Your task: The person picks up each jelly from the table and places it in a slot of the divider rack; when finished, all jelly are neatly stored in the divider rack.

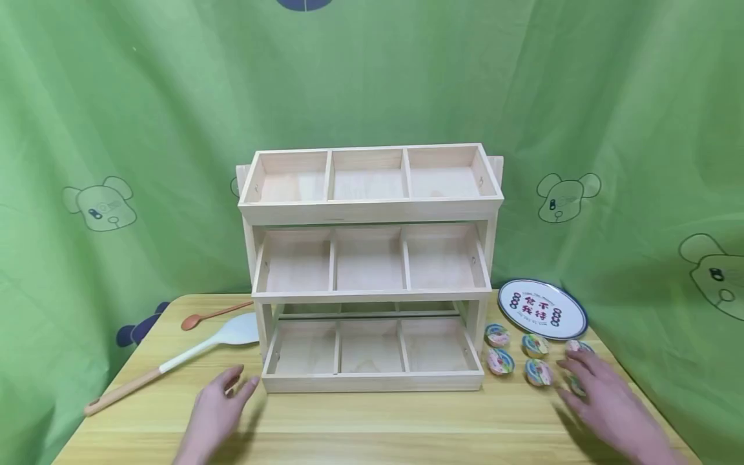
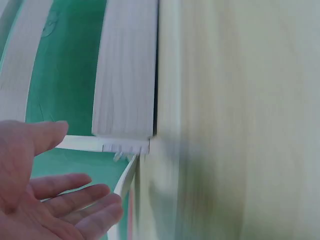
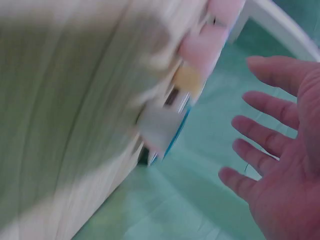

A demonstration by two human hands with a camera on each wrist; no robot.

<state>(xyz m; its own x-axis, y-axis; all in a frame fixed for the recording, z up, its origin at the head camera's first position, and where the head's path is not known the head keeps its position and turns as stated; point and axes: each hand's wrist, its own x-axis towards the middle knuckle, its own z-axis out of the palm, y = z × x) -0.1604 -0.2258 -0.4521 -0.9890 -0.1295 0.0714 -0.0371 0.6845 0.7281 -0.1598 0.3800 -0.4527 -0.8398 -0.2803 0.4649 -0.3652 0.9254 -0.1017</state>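
Green curtain (image 1: 372,77) w/ animal-head outlines: hangs beyond both hands & down either side. Lt wood counter (image 1: 372,429) runs under both hands.

Pale wood rack (image 1: 372,382), 3 tiers x 3 compts ea., stands btwn L hand (image 1: 215,410) & R hand (image 1: 610,400), a bit fwd of them; its bottom L front corner is just beside the L hand's fingertips.

Long spatula (image 1: 188,354), white w/ wood-coloured grip end, lies L of & beyond the L hand, at an angle, blade end nr the rack.

L hand: thumb well away from fingers, fingers loosely extended, nothing held. R hand: fingers fanned out, thumb apart, nothing held; R wrist view has it clear of the cups (image 1: 538,372).

White plate (image 1: 543,309), dk blue rim, red & black print, sits beyond the R hand & a bit L of it, behind the cups. Reddish spoon (image 1: 190,321) lies past the L hand, farther off than the spatula.

Cups: 6 small ones, colourful lids, grouped nr the R hand. 4 are to its L, btwn it & the rack; other 2 are right at its fingers, partly hidden by them in the head view.
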